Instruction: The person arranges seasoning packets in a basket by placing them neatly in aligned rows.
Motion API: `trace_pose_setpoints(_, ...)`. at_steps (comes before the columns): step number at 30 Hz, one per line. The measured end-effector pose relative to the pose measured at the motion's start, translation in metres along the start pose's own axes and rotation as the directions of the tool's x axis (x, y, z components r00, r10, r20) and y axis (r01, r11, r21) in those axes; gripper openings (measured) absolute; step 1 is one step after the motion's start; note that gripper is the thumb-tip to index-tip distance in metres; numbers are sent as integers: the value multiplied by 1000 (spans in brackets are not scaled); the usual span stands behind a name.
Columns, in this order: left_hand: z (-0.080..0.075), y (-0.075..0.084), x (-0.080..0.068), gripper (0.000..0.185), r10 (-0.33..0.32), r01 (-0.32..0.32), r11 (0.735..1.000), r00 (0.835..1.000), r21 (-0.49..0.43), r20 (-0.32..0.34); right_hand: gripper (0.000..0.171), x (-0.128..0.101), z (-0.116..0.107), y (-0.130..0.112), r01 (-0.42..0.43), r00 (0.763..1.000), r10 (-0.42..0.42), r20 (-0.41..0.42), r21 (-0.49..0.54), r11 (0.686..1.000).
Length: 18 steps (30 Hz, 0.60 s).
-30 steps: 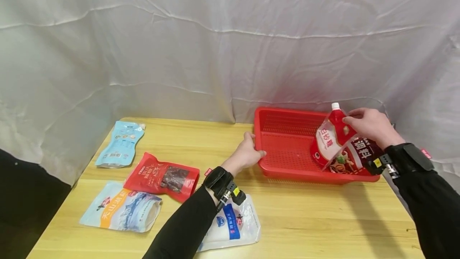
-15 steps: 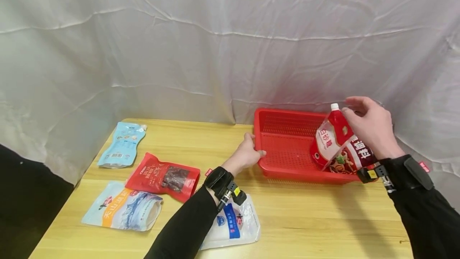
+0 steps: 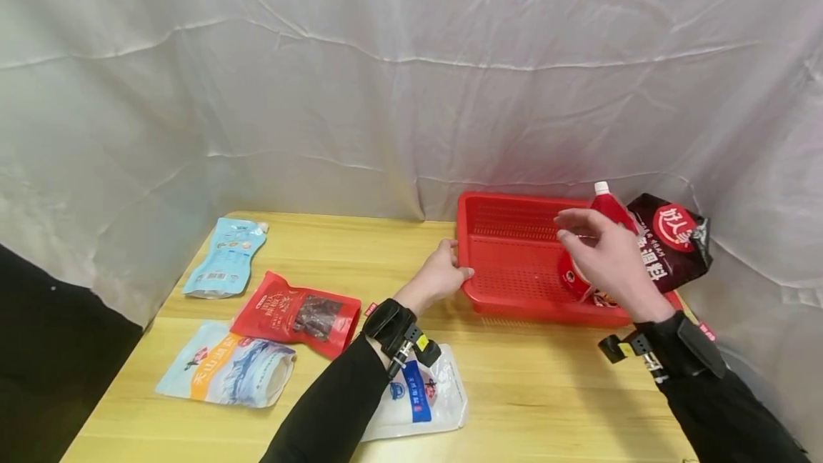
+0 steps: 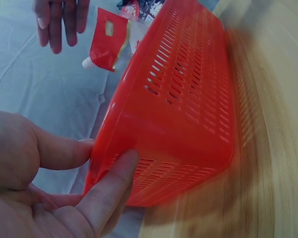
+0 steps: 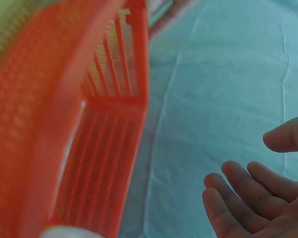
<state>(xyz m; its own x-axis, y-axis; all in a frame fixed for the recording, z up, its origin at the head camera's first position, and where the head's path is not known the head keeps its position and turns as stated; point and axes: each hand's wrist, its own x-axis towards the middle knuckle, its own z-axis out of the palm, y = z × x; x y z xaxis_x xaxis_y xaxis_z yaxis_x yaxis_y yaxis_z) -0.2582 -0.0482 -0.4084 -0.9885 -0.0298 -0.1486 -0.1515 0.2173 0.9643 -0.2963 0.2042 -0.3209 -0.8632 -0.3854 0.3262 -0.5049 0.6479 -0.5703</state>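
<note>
In the head view, my left hand grips the left rim of a red plastic basket. The left wrist view shows thumb and fingers on either side of that basket's rim. Over the basket's right part, my right hand hovers with fingers apart, holding nothing; the right wrist view shows the same hand loosely spread. Partly behind it, a red spouted pouch with a white cap stands tilted in the basket. A dark seasoning bag leans over the basket's right end.
At the table's left lie a light-blue pouch, a red bag with a clear window and a blue-and-white pouch. A white salt bag is partly under my left forearm. Grey cloth hangs behind the table.
My right hand has let go of the red spouted pouch and moved left in front of it, uncovering the dark seasoning bag. My left hand stays on the basket rim.
</note>
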Motion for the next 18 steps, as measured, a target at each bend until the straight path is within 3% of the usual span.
trace_pose_setpoints(8,-2,0,-8,59,15,-15,999,1000,39,-4,24,-17,33,2,66,996,-68,56,40,997)
trace_pose_setpoints(18,-7,-3,-20,46,34,-30,996,998,80,-46,26,-30,64,2,44,977,-52,208,44,998)
